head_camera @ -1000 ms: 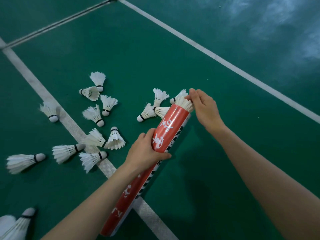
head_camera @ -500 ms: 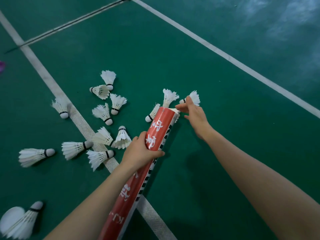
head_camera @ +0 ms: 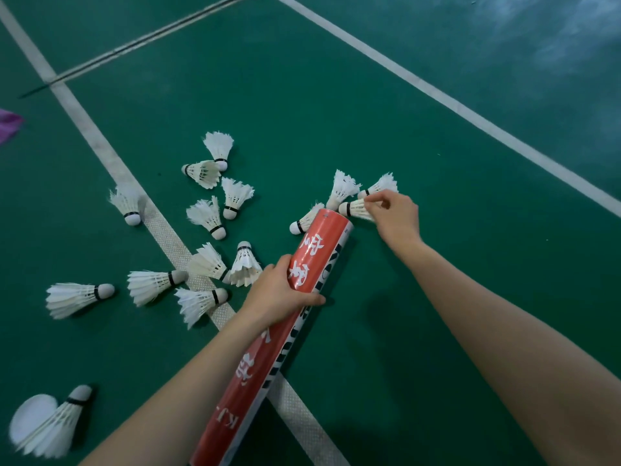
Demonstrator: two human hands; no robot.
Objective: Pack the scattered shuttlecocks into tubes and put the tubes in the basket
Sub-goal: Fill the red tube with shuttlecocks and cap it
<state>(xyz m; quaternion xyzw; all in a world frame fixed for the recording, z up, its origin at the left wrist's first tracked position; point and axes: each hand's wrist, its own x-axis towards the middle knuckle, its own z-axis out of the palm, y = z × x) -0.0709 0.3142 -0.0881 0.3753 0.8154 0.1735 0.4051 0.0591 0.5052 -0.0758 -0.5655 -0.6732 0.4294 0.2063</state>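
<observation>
The green court floor point(head_camera: 336, 95) is crossed by white lines point(head_camera: 161, 230). A long red tube point(head_camera: 322, 243) slants across one line. The left hand point(head_camera: 279, 294) is wrapped round its middle. The right hand point(head_camera: 396, 216) pinches the feathers of a shuttlecock point(head_camera: 354, 208) just beside the tube's far end. More loose shuttlecocks point(head_camera: 206, 216) lie scattered on the floor to the left.

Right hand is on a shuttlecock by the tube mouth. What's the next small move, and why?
Probably lift that shuttlecock and turn its cork into the open end of the red tube. The right hand pinches its feathers, the cork lies beside the mouth, and the left hand grips the tube.
</observation>
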